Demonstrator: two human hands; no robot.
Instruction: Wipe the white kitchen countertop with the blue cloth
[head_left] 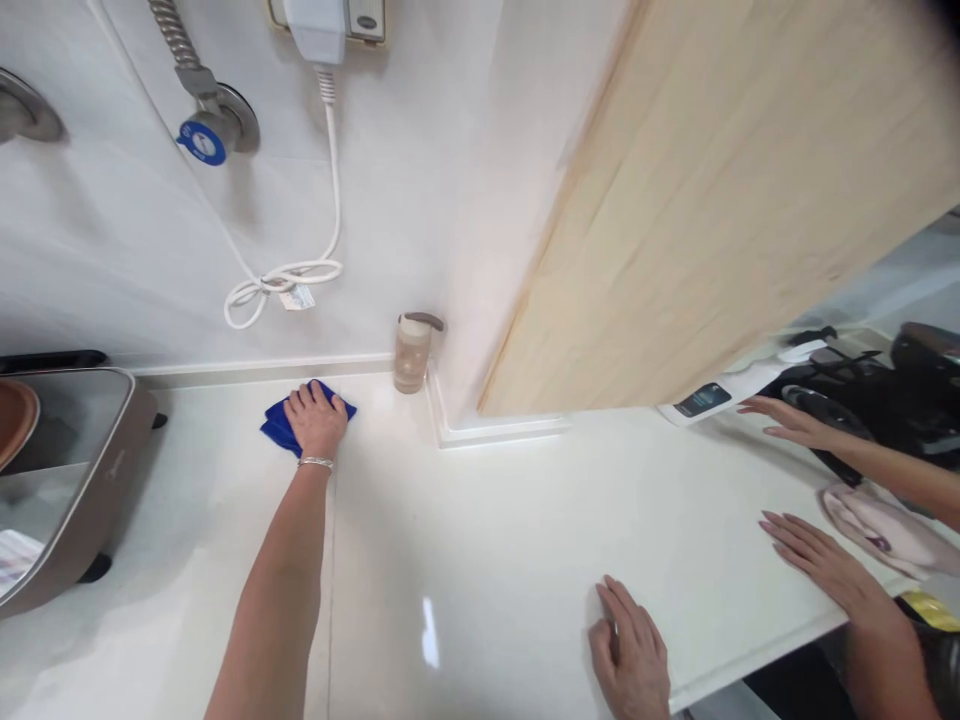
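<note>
My left hand (318,421) reaches far across the white countertop (465,520) and presses down on a folded blue cloth (274,425) close to the back wall. Its fingers curl over the cloth and a thin bracelet sits on the wrist. At the near edge of the counter my right hand (631,652) lies flat, fingers stretched out, holding nothing. A small beige bottle (412,352) stands in the corner just right of the cloth.
Another person's two hands (814,560) (787,420) rest flat on the counter at the right, beside a pink cloth (877,525), a white device (705,398) and black gear (907,390). A brown appliance (75,480) stands at left. A coiled white cord (285,280) hangs on the wall; a wooden panel (712,200) overhangs.
</note>
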